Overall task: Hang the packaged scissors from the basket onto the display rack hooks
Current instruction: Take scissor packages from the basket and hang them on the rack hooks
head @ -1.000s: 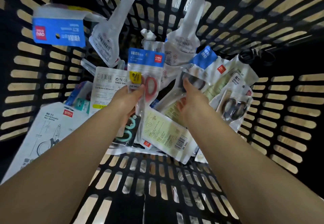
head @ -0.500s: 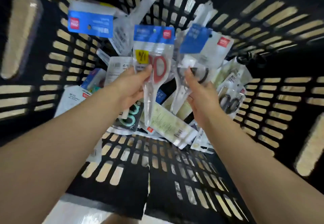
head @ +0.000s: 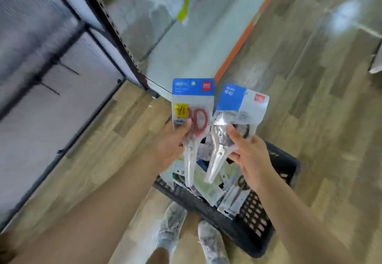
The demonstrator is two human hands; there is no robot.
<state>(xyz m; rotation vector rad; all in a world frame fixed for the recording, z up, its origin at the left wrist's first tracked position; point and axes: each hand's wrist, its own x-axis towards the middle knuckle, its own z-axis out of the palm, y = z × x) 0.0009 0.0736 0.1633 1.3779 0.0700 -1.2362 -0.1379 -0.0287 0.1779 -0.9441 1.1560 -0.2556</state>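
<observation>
My left hand (head: 171, 141) grips a pack of red-handled scissors (head: 193, 106) with a blue header card, held upright above the basket. My right hand (head: 246, 152) grips a second pack, black-handled scissors (head: 237, 106) with a blue and grey card, tilted slightly right. Both packs are raised side by side, close but apart. Below them the black slotted basket (head: 254, 234) stands on the floor with several more scissor packs (head: 208, 187) inside. The display rack (head: 62, 90) with thin black hooks (head: 68, 69) is at the left, blurred.
A black slotted upright post (head: 115, 36) runs beside the rack. A pale shelf base with an orange edge (head: 237, 46) lies behind. My shoes (head: 171, 228) stand on the wood floor next to the basket. A yellow-tagged item (head: 183, 11) hangs at the top.
Both hands have lifted their scissor packs out of the basket. My view has swung up from inside the basket to the floor and the rack at the left.
</observation>
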